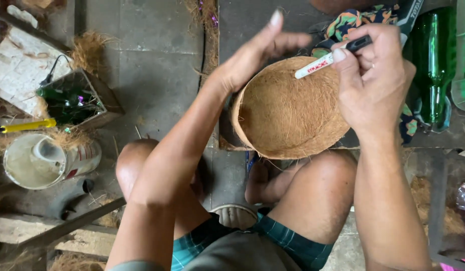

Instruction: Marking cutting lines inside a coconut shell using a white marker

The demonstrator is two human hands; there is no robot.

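Seated on the floor (157,75), knees raised. Coir bowl (287,108) positioned between the knees, ahead of the feet, tilted with its fibrous face toward the camera. Left hand (252,55) steadying the bowl's upper left rim, fingers (275,20) extended and loose, nothing gripped. Right hand (373,75) closed around a white marker (325,61) with black cap end, tip resting at the bowl's upper edge. Green bottle (433,65) lying just right of that hand. Left side: white tub (34,160), yellow-handled tool (26,125), wooden box (74,98) holding green glass.
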